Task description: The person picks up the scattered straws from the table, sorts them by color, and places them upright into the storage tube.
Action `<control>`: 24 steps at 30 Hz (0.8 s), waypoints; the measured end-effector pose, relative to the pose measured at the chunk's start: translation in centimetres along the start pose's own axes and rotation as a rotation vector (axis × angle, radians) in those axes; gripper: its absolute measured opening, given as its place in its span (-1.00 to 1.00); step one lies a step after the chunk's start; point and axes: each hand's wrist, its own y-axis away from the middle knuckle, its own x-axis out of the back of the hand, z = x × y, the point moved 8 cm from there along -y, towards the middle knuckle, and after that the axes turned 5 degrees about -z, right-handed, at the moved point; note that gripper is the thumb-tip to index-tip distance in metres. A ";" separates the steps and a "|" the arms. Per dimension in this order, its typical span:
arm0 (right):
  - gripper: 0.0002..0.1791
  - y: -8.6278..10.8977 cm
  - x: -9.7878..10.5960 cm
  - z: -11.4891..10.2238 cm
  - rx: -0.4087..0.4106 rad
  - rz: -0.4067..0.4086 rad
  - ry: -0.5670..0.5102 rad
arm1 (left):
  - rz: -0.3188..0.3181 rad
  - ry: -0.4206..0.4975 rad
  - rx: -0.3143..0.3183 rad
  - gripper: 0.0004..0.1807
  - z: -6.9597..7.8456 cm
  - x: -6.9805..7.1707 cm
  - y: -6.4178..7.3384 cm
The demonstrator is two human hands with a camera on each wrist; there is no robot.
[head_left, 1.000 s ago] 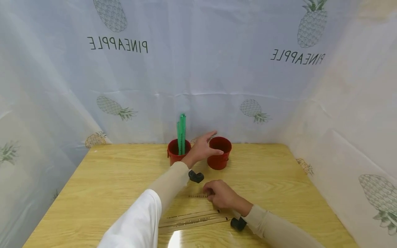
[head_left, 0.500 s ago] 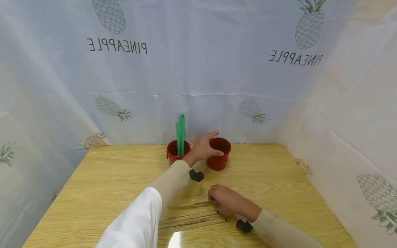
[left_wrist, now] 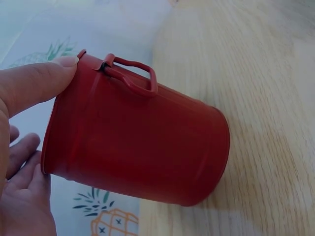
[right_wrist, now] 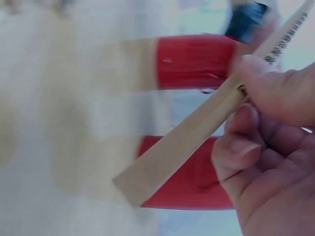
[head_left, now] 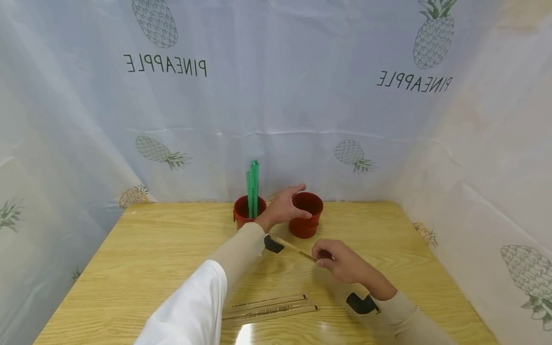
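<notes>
My left hand (head_left: 282,208) holds the right-hand red bucket (head_left: 304,228) at its rim. In the left wrist view the thumb (left_wrist: 42,81) touches the bucket's rim beside the folded handle, with the other fingers on the opposite side. My right hand (head_left: 347,263) pinches a long narrow brown paper packet (right_wrist: 184,132) with dark print between thumb and fingers. It hangs above the table in front of that bucket, its free end pointing left. Several similar brown packets (head_left: 269,309) lie side by side near the front. Tall green packets (head_left: 254,187) stand in the left-hand red bucket (head_left: 241,222).
Both buckets stand at the back of the wood-grain table (head_left: 172,263), near a white curtain (head_left: 276,96) printed with pineapples. A black wrist device (head_left: 362,304) sits by the right wrist and another (head_left: 273,244) by the left.
My right hand has drawn one brown packet toward the front, then lifted it up and right, turning its free end toward the buckets. The left hand stays at the bucket.
</notes>
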 end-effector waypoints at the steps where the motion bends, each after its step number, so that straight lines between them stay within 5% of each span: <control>1: -0.86 -0.2 0.7 -0.1 0.002 0.031 -0.024 | -0.001 -0.001 -0.001 0.03 -0.1 0.0 0.0; 13: -0.95 -2.6 7.5 0.1 -0.062 0.402 -0.171 | -0.004 0.028 -0.004 0.01 -0.2 -0.1 -0.1; 24: -0.94 -5.6 10.4 0.5 -0.118 0.517 -0.243 | -0.005 0.048 0.007 0.01 -0.2 -0.2 0.1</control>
